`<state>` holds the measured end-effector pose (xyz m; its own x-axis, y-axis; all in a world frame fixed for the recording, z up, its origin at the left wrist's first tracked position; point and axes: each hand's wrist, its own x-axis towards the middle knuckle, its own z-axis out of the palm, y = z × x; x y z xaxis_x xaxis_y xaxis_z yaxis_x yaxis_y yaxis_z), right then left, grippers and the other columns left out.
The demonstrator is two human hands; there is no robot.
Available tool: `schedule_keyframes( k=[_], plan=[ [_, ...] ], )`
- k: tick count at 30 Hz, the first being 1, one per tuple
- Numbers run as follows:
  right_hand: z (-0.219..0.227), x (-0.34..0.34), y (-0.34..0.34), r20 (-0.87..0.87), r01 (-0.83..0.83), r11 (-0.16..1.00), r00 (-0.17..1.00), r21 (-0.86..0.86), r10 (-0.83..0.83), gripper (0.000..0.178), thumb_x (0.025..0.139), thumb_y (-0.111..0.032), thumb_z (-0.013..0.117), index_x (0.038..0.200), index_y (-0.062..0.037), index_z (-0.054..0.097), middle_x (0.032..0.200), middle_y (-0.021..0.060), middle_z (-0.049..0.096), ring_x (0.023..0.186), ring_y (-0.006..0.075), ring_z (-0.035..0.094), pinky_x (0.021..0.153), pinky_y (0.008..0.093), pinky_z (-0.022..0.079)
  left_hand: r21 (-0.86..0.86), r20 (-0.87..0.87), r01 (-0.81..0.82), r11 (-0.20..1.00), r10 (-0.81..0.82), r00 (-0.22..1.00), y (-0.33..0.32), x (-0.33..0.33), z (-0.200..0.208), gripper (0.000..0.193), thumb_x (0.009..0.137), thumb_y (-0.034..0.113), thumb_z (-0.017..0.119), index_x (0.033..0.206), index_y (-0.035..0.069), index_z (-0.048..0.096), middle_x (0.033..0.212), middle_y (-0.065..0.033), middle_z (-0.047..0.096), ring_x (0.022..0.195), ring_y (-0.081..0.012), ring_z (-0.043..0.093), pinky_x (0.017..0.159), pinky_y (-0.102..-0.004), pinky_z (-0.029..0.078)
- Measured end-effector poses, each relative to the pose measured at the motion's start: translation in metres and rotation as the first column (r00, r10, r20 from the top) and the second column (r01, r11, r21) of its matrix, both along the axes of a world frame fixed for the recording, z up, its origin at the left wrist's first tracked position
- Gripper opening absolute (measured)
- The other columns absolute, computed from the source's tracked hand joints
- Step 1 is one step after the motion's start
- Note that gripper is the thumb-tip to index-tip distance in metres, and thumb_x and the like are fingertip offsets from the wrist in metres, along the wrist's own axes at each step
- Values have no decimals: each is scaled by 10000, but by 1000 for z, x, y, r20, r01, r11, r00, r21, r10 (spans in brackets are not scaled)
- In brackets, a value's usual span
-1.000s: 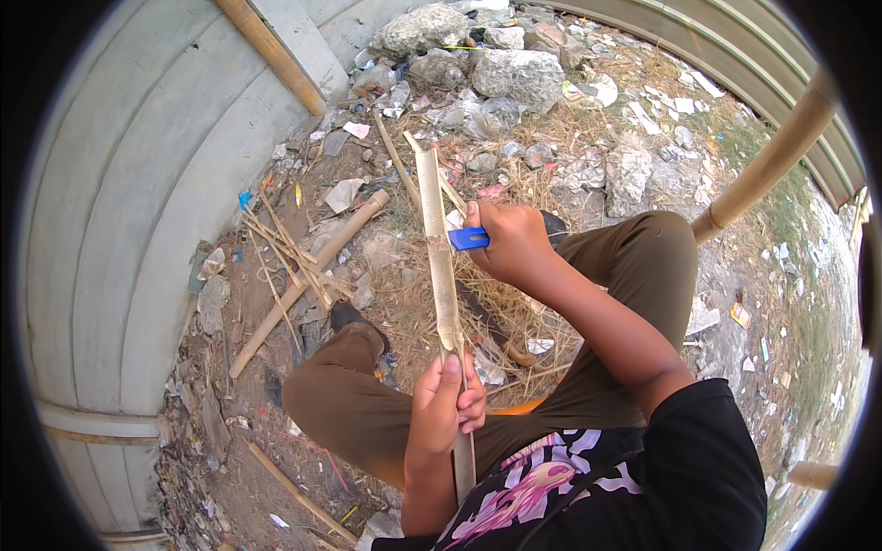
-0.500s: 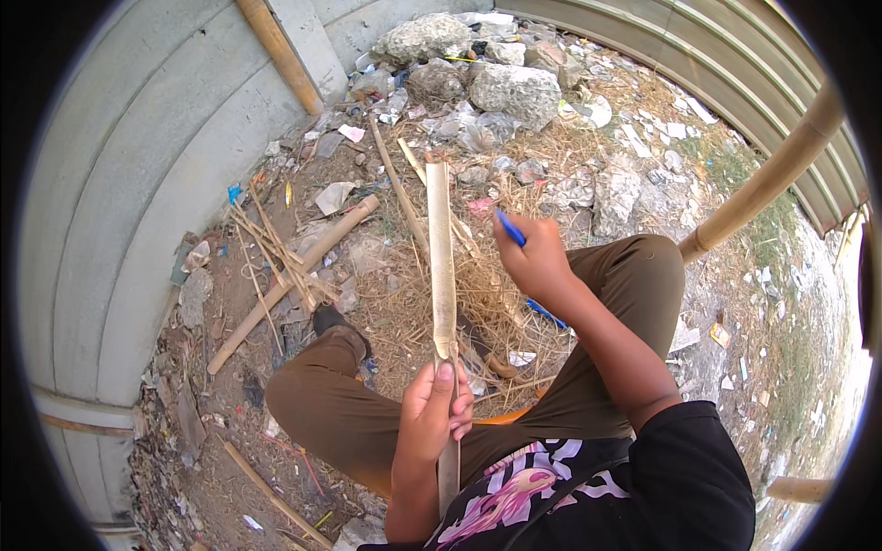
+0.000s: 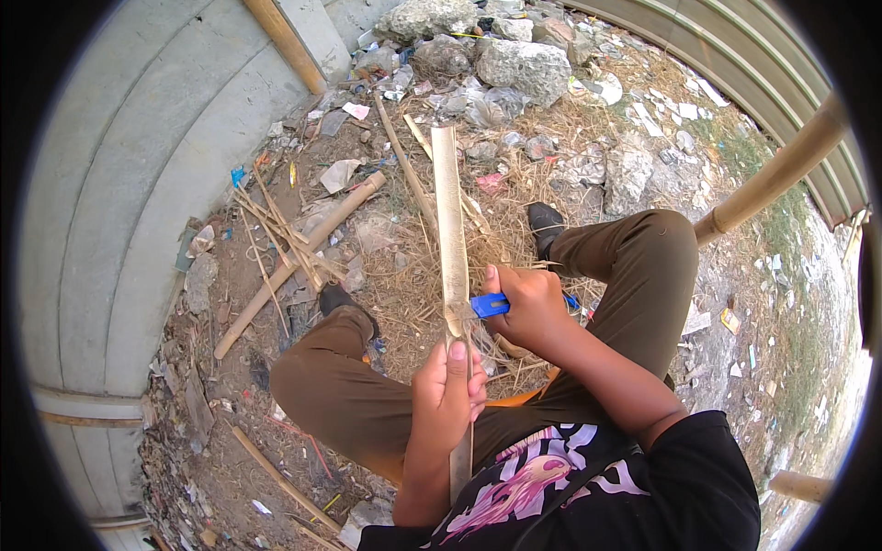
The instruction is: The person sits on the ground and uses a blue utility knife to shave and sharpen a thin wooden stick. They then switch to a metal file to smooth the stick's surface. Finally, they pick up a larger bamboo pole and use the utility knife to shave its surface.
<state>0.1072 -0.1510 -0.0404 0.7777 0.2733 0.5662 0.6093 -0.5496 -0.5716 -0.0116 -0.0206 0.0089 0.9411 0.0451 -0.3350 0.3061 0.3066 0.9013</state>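
A long split bamboo piece (image 3: 449, 211) points away from me, its pale hollow inside facing up. My left hand (image 3: 445, 390) is wrapped round its lower part, the thumb pressed on top just below the node. The near end runs down beside my left forearm. In my closed right hand (image 3: 531, 308) is a flat blue tool with small holes, which looks like a utility knife (image 3: 490, 305). Its end meets the bamboo's right edge close to the node. Any blade is too small or hidden to make out.
Thin bamboo strips (image 3: 276, 234) lie across a bamboo pole (image 3: 299, 266) at the left. Dry shavings (image 3: 413, 303) litter the ground between my legs. Large rocks (image 3: 524, 69) sit at the back. A slanting bamboo pole (image 3: 772, 174) stands right, a grey wall (image 3: 156, 184) left.
My right hand has come down and left with the blue utility knife, from clear of the bamboo to its edge near the node. My left hand keeps its grip.
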Motion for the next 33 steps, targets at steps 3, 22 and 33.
schedule_keyframes(
  k=[3, 22, 33],
  plan=[
    [-1, 0, 3, -58, -18, 999, 998, -39, 15, 281, 926, -130, 589, 661, -51, 539, 526, 141, 524, 451, 359, 544, 448, 456, 429, 74, 24, -58, 996, 56, 998, 2, 3, -2, 313, 1084, 329, 411, 968, 45, 470, 643, 2, 425, 478, -43, 370, 406, -205, 329],
    [-26, 17, 24, 20, -11, 999, 1000, -52, 12, 269, 911, -181, 611, 671, -73, 556, 548, 131, 565, 451, 343, 573, 439, 452, 452, 79, -50, -134, 988, 139, 989, 10, 5, -9, 309, 1081, 328, 422, 971, 46, 482, 669, 12, 436, 510, -30, 373, 443, -203, 315],
    [-29, 1, 23, -9, -56, 996, 998, -65, 56, 269, 900, -205, 620, 670, -80, 561, 548, 118, 593, 458, 331, 598, 429, 434, 472, 10, -52, -133, 991, 133, 990, 15, 7, -11, 311, 1080, 334, 425, 965, 50, 480, 667, 17, 429, 501, -32, 370, 434, -198, 318]
  ],
)
